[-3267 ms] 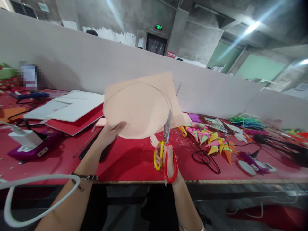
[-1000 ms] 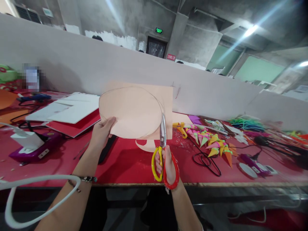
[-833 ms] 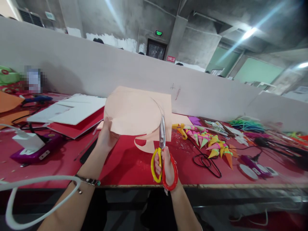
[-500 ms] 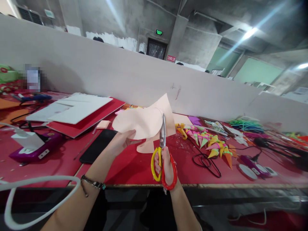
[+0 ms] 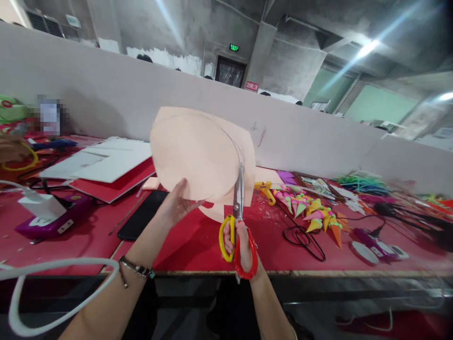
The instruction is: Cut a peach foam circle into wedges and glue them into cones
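Observation:
A pale peach sheet of paper or thin foam (image 5: 196,156) is held up above the table, with a curved line drawn near its far edge. My left hand (image 5: 175,205) grips its lower left edge, thumb on the near face and fingers behind. In my right hand (image 5: 240,241) is a pair of scissors (image 5: 238,208) with one yellow and one red handle loop. Their blades point upward at the sheet's right part, along the drawn curve, and look nearly closed. A cut strip of the sheet hangs below, left of the scissors.
A black phone (image 5: 143,219) lies left of my hand, near white boards (image 5: 113,160). At right are a yellow glue gun (image 5: 265,190), small colourful cones (image 5: 320,217) and a black cable (image 5: 304,241). A purple power strip (image 5: 53,219) sits at left; a pale partition (image 5: 198,99) stands behind.
The peach sheet has tilted up, so more of its face and the drawn curve show. My left hand has shifted slightly left. The scissors have moved slightly left.

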`<state>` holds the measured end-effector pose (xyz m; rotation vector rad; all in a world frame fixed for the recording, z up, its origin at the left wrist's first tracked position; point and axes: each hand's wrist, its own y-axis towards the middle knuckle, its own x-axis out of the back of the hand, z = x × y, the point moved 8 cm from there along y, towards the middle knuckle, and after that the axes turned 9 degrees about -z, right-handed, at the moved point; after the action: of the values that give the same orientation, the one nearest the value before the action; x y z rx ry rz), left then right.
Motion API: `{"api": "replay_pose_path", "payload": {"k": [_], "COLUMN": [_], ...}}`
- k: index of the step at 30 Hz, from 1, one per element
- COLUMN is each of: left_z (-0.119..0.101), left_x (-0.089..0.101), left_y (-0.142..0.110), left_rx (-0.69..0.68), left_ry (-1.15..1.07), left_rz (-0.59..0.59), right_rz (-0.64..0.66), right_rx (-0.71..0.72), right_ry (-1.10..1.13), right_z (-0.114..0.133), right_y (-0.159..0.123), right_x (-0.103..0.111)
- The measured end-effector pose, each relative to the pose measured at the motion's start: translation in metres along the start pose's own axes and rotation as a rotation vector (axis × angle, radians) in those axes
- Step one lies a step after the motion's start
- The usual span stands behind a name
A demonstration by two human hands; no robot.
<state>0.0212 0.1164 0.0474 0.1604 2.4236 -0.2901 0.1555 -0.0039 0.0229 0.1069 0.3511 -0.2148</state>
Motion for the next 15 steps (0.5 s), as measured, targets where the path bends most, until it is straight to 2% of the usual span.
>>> {"api": "replay_pose_path", "payload": {"k": [2,4,6,11,15], "left_z": [0.022,0.031,0.026,-0.017,-0.042], "left_x": [-0.001,-0.003,-0.005,-0.001,0.004], "left_y": [0.0,0.0,0.002,-0.001,-0.01], "left_rx": [0.142,0.151,0.034,-0.439,-0.608], "left_ry": [0.146,0.205,0.243,0.434,0.554], "left_rz": [-0.002,-0.014,-0.029,-0.087,-0.136], "right_rz": [0.005,0.004,0.006,0.007,0.045], "right_rx": [0.007,0.01,0.011,-0.015,-0.058], "right_ry": [-0.041,-0.083,-0.107,-0.033,0.029], "right_z": [-0.001,-0.002,-0.001,0.0,-0.005], "right_y": [0.0,0.0,0.0,-0.001,-0.002], "right_x": [0.001,0.002,0.003,0.005,0.002]}}
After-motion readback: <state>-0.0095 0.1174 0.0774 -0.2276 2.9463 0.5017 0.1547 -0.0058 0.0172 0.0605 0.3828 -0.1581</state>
